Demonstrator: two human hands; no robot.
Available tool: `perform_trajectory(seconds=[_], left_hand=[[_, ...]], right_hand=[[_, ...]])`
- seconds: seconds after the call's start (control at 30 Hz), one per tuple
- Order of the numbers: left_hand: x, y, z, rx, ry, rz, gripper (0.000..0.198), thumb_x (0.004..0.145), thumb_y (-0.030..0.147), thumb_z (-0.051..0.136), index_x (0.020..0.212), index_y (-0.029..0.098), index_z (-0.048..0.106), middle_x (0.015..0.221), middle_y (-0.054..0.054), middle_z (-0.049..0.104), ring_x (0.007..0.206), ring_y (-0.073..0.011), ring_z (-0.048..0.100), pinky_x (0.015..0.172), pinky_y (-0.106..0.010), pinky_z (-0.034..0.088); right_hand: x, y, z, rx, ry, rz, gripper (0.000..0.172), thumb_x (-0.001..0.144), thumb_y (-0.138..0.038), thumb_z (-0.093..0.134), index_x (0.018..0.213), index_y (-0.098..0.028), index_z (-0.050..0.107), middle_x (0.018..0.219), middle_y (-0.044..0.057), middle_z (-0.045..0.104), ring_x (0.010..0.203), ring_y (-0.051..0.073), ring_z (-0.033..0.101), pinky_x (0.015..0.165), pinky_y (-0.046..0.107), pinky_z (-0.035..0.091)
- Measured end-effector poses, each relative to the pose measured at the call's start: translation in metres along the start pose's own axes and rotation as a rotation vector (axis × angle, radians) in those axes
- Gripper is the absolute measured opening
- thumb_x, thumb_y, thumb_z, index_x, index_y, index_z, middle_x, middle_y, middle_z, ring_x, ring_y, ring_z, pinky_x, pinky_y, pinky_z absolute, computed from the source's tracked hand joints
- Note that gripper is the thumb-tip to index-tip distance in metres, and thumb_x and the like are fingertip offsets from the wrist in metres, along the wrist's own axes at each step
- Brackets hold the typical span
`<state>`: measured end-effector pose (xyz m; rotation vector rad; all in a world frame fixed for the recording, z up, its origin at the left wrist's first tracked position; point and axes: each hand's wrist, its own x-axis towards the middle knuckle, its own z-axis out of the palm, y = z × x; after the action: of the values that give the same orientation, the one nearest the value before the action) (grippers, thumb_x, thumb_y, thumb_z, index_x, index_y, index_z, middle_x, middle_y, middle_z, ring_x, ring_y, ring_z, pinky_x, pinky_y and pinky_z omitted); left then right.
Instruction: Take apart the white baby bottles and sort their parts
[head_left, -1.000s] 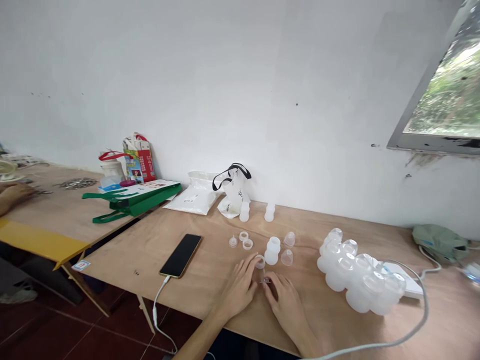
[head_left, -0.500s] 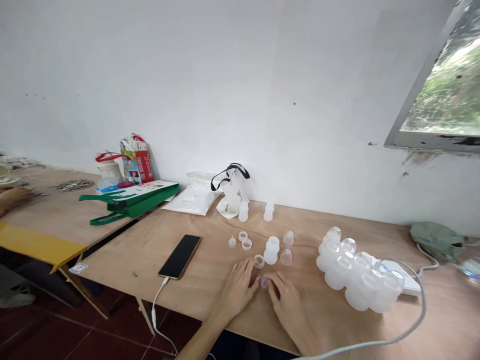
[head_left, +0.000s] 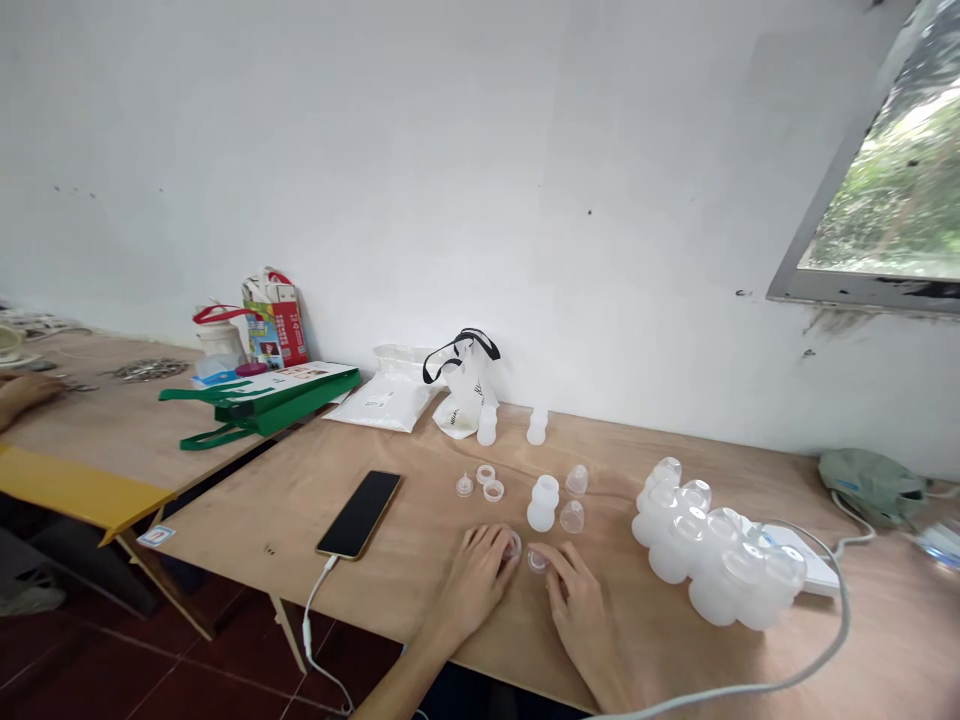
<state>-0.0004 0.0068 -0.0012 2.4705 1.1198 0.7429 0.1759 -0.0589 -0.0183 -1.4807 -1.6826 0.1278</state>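
Observation:
My left hand [head_left: 478, 572] rests low over the table, its fingers closed on a clear screw ring [head_left: 514, 545]. Just to the right, my right hand [head_left: 576, 592] pinches a small clear bottle nipple [head_left: 537, 561] at the tabletop. Beyond the hands stands a white translucent baby bottle [head_left: 542, 503], with two clear domed caps, one [head_left: 571, 516] nearer and one [head_left: 577, 480] farther. Two more rings [head_left: 493, 490] and another nipple [head_left: 464, 486] lie to the left of that bottle. Farther back are two more small bottles [head_left: 536, 426].
Several capped bottles [head_left: 712, 545] are grouped at the right, beside a white box [head_left: 814, 560] and a grey cable [head_left: 832, 655]. A phone [head_left: 360, 513] lies at left. White bags [head_left: 390, 388] and a green bag [head_left: 285, 395] sit behind. Another person's hand [head_left: 26, 395] is far left.
My left hand has let go of the nipple and taken the ring, which has come nearer. The nipple has moved slightly right, in my right hand's fingers.

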Motion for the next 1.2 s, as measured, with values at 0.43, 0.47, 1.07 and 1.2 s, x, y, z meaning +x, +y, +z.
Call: perform_trajectory(seconds=[0.43,0.47,1.07,1.2], left_hand=[[0.003,0.005,0.000,-0.604,-0.059,-0.103,0.043,0.108,0.052,0.031,0.118,0.024,0.062,0.112,-0.003,0.073,0.105,-0.0193,0.066,0.097,-0.030,0.050],[0.003,0.007,-0.001,-0.608,-0.065,-0.084,0.044,0.107,0.052,0.031,0.116,0.024,0.063,0.110,-0.003,0.073,0.104,-0.0195,0.066,0.096,-0.030,0.050],[-0.001,0.009,-0.007,-0.638,-0.198,0.021,0.047,0.104,0.044,0.050,0.150,0.030,0.052,0.151,-0.004,0.056,0.137,-0.0250,0.052,0.119,-0.042,0.037],[-0.001,0.009,-0.009,-0.679,-0.226,0.047,0.050,0.106,0.043,0.045,0.155,0.031,0.045,0.153,-0.005,0.054,0.140,-0.0239,0.050,0.121,-0.042,0.035]], right_hand=[[0.007,-0.016,-0.008,0.066,0.031,-0.172,0.032,0.105,-0.026,0.039,0.112,-0.030,0.069,0.097,0.004,0.075,0.087,0.021,0.075,0.076,0.030,0.062],[0.007,-0.016,-0.009,0.063,0.020,-0.166,0.031,0.106,-0.028,0.038,0.112,-0.029,0.069,0.098,0.004,0.076,0.087,0.021,0.075,0.076,0.031,0.062],[0.005,0.000,0.003,0.132,0.039,0.107,0.015,0.097,-0.037,0.050,0.103,-0.026,0.059,0.089,0.002,0.073,0.071,0.020,0.070,0.066,0.031,0.058],[0.003,0.006,0.009,0.077,-0.008,0.111,0.022,0.097,-0.036,0.047,0.112,-0.026,0.059,0.091,0.002,0.075,0.074,0.021,0.072,0.067,0.031,0.057]])
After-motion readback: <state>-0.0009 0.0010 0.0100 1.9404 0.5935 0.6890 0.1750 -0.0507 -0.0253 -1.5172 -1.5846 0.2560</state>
